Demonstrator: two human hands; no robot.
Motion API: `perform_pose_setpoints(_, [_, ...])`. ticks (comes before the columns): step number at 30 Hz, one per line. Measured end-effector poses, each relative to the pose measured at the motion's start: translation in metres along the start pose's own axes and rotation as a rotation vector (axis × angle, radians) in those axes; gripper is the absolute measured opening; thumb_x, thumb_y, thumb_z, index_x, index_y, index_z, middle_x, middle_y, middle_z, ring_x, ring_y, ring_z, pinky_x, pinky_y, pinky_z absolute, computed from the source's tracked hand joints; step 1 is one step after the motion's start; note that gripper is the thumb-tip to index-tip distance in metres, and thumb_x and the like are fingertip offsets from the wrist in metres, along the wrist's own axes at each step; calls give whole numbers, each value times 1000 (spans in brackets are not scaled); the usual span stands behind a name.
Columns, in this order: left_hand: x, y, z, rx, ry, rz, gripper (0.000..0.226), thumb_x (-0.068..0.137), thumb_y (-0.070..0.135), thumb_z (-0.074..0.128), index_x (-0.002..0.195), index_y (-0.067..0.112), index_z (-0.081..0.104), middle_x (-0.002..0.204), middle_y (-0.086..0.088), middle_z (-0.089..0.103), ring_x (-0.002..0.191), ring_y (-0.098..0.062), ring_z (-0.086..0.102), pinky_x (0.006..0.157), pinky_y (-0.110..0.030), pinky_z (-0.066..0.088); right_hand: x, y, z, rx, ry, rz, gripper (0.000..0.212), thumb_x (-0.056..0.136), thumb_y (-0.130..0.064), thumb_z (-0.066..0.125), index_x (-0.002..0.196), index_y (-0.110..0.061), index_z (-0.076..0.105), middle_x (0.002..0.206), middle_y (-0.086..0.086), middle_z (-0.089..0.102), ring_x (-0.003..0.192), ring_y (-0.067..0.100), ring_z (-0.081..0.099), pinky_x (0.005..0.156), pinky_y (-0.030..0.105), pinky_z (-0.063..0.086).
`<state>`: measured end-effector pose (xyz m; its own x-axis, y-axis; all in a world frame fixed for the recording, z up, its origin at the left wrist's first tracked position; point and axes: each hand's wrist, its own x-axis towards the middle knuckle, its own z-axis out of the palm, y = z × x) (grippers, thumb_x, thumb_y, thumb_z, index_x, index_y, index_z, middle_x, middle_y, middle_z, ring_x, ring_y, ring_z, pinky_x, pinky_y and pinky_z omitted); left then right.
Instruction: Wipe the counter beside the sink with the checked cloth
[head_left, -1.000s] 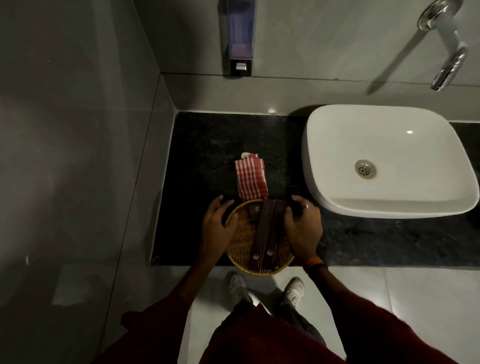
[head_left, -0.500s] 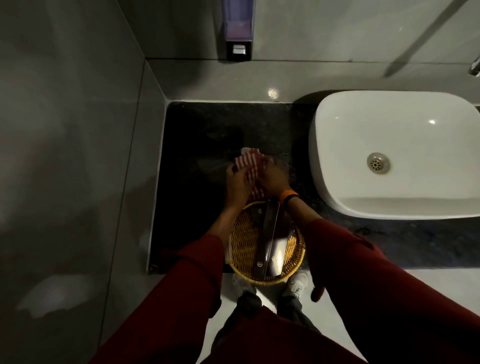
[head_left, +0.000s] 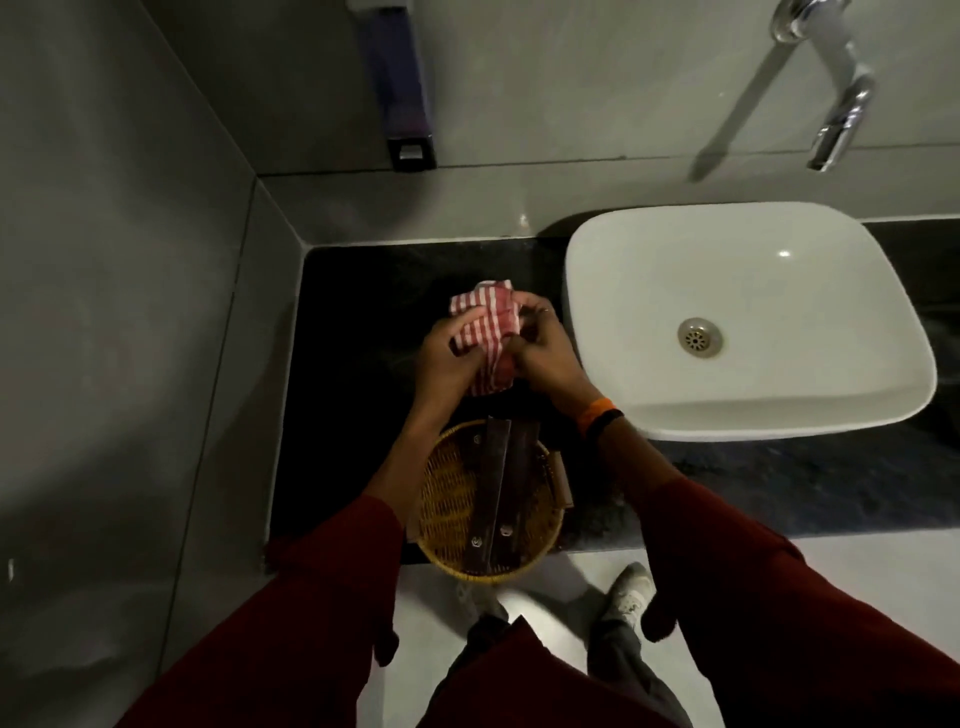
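The red and white checked cloth (head_left: 485, 325) is bunched between both hands above the black counter (head_left: 363, 374), left of the white sink (head_left: 748, 317). My left hand (head_left: 449, 358) grips its left side and my right hand (head_left: 545, 353) grips its right side. Part of the cloth is hidden behind my fingers. I cannot tell whether the cloth touches the counter.
A round wicker basket (head_left: 447, 504) with dark wooden handles sits at the counter's front edge, just below my hands. A soap dispenser (head_left: 402, 93) hangs on the back wall and a chrome tap (head_left: 841, 104) sticks out above the sink. A grey wall closes the left side.
My hands left the basket's sides, reached forward to the cloth lying on the counter, and have gathered it up between them.
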<state>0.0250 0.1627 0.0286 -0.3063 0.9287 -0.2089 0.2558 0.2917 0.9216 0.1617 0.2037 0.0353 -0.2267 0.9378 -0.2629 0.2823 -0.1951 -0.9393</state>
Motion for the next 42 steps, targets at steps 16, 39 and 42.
perform_pose_setpoints(16, [-94, 159, 376, 151, -276, 251, 57, 87, 1, 67, 140, 16, 55, 151, -12, 43, 134, -28, 49, 109, -45, 50, -106, 71, -420, 219, 211, -51, 52, 92, 11, 53, 138, -13, 55, 140, 5, 60, 127, 21, 60, 101, 40, 56])
perform_pose_setpoints(39, [-93, 124, 660, 693, -491, 161, 58, 106, 30, 37, 159, 29, 12, 170, -6, -8, 155, -38, -6, 127, -59, 3, -57, 230, -647, -493, 49, 178, 52, 100, -25, 60, 148, -13, 47, 151, 15, 50, 141, 35, 45, 120, 46, 36])
perform_pose_setpoints(42, [-95, 130, 658, 712, -444, 251, 62, 107, 30, 34, 160, 22, 3, 169, -7, -9, 156, -35, -9, 128, -54, 2, -61, 232, -641, -674, 147, 31, 63, 99, -32, 59, 154, -11, 37, 158, 19, 37, 146, 39, 34, 121, 52, 32])
